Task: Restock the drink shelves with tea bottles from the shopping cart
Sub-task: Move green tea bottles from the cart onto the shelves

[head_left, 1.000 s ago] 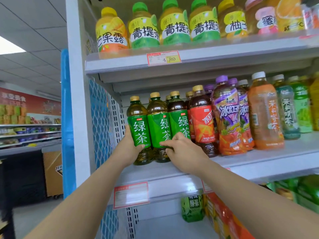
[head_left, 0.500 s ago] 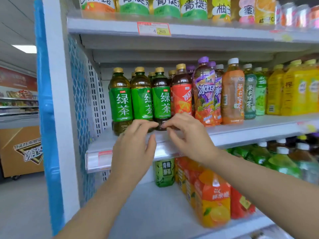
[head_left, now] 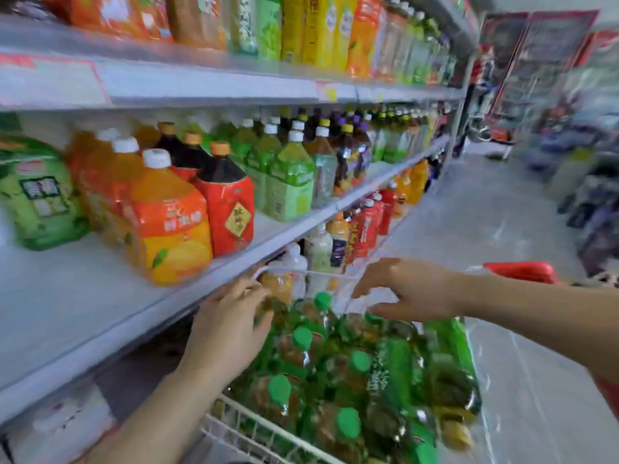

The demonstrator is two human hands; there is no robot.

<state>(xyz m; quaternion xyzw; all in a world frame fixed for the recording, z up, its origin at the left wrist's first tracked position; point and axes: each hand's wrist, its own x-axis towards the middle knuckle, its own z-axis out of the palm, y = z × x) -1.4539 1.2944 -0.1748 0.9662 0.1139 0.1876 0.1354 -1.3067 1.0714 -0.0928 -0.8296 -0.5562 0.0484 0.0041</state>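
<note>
A white wire shopping cart point(head_left: 254, 433) at the bottom centre is packed with several green-capped tea bottles point(head_left: 303, 356) with green labels. My left hand point(head_left: 231, 326) hovers over the cart's left side with relaxed fingers just above the bottles, holding nothing. Farther right, my right hand point(head_left: 407, 289) reaches over the cart's far end, fingers spread and empty. The drink shelves point(head_left: 187, 92) run along the left. The picture is blurred by motion.
The middle shelf holds large orange juice bottles point(head_left: 167, 219), a red-labelled dark tea bottle point(head_left: 227, 205) and green bottles point(head_left: 288, 182). A lower shelf point(head_left: 338, 236) carries smaller drinks. The cart's red handle point(head_left: 522, 271) is at right. The aisle floor point(head_left: 485, 212) stretches away.
My view has swung down and right from the green tea row to the cart. Both hands have left the shelf's bottles and now reach over the cart's bottles.
</note>
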